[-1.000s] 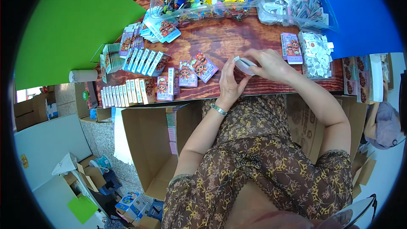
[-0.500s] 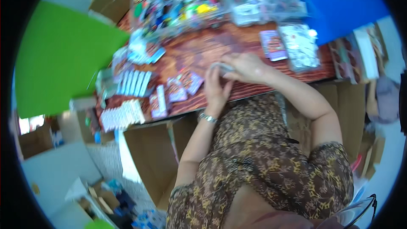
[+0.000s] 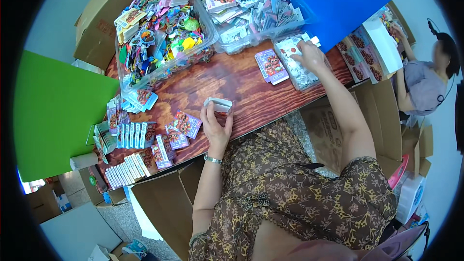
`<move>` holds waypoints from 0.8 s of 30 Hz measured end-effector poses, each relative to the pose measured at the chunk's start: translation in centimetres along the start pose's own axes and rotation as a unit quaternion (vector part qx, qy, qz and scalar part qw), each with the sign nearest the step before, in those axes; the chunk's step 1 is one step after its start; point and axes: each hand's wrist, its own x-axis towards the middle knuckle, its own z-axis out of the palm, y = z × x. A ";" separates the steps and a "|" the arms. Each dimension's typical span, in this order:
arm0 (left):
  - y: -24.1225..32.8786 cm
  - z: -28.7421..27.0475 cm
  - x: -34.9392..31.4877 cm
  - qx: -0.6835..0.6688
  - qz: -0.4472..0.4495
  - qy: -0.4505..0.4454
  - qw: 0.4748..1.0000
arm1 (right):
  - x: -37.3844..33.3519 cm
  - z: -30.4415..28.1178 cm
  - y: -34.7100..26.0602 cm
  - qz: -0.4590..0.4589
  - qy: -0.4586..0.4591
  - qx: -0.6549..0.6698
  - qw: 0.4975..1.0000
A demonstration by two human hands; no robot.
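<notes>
L hand (image 3: 216, 124): small box (image 3: 218, 105) is pinched betw. thumb & fingers, held upright just above table (image 3: 241, 84) edge.
R hand (image 3: 309, 54): stretched far fwd-right, fingers laid on tray (image 3: 296, 64) of packets; grip can't be told.
Cards (image 3: 271, 65): stacked just left of R hand.
Packs (image 3: 183, 124): laid flat just left of L hand.
Bin (image 3: 162, 34): toys are held, well fwd of L hand.

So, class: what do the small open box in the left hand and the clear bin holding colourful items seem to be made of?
Small white open box: probably thin printed card, with crisp folded flaps. Clear bin: likely glossy see-through plastic, since its contents show through the wall. Left hand holds the box.
</notes>
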 end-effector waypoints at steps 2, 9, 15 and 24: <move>0.0 0.0 0.0 0.006 0.005 -0.003 1.000 | 0.6 0.5 0.4 0.005 0.007 0.040 0.999; 0.0 -0.1 -0.1 -0.008 -0.007 -0.009 1.000 | 0.9 -1.7 2.2 -0.021 0.023 0.159 0.987; -0.1 -0.3 0.2 -0.013 -0.001 -0.010 1.000 | 1.1 -4.0 2.7 0.050 -0.047 0.246 0.967; -0.3 -0.1 -0.1 -0.008 0.002 -0.004 1.000 | -0.9 -2.4 2.4 -0.048 -0.064 0.037 0.996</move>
